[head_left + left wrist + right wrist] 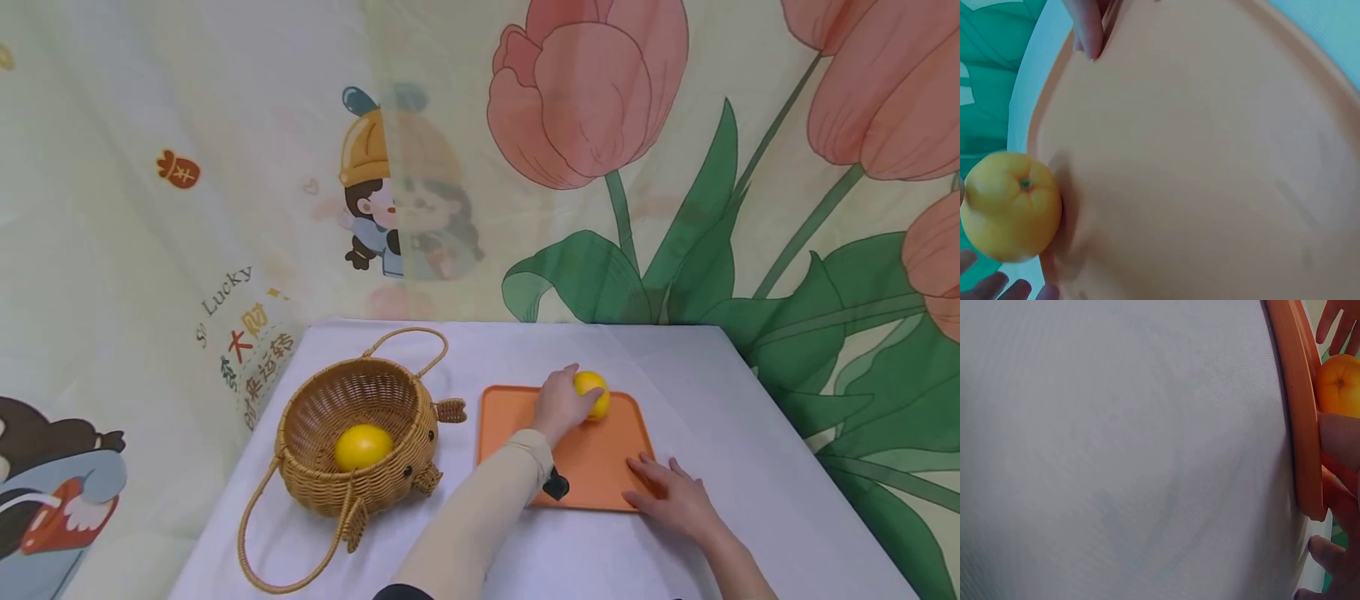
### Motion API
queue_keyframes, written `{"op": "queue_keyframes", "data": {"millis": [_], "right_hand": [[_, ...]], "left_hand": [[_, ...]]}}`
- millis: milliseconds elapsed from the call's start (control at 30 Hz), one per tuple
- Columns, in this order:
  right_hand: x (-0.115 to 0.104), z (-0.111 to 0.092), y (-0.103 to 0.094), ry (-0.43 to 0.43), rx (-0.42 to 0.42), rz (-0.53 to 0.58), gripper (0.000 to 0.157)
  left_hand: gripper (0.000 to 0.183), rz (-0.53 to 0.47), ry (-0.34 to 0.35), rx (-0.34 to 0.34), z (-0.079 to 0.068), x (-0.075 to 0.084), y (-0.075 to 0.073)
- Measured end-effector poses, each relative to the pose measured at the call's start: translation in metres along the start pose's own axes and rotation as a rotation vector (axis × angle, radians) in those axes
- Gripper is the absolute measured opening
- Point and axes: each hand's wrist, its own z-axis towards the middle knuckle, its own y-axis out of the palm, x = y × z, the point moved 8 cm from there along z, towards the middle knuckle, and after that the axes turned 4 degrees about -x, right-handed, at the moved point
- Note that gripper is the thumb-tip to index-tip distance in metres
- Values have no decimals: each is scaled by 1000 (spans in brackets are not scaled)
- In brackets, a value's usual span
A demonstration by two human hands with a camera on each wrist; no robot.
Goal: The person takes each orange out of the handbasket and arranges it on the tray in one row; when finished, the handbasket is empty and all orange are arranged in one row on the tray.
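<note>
“So Lucky” lettering [228, 292] and Chinese characters [256, 320] “发大财” and “时来运转” on the left cloth backdrop [135, 275]

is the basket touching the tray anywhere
Apart: the head view shows a strip of white tablecloth between the basket and the left edge of the tray.

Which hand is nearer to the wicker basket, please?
Left. The left hand is right of the basket, at a yellow fruit; the right hand is farther right, at the right edge of the orange tray.
</note>
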Motion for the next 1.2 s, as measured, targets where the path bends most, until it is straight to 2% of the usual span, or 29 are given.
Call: {"op": "queue_keyframes", "data": {"millis": [233,400,533,700,900,1100,1200], "right_hand": [[2,-1,4,-19,-19,-13,79],[2,-4,7,-33,-25,-29,80],[2,-4,6,-29,-23,-12,80],[0,-4,5,-52,-16,-23,79],[0,-3,3,-67,-18,-35,79],[1,-3,-3,-61,-5,-35,81],[0,-2,0,-57,-14,-28,81]], "left_hand": [[62,33,2,-32,-7,-8,-7],[62,31,10,-29,-11,-13,-13],[59,6,23,-15,-12,-13,-24],[57,7,87,7,-17,-10,-44],[56,6,162,-5,-32,-5,-74],[50,-69,221,-10,-44,7,-108],[48,-113,244,-7,-51,8,-127]]}}
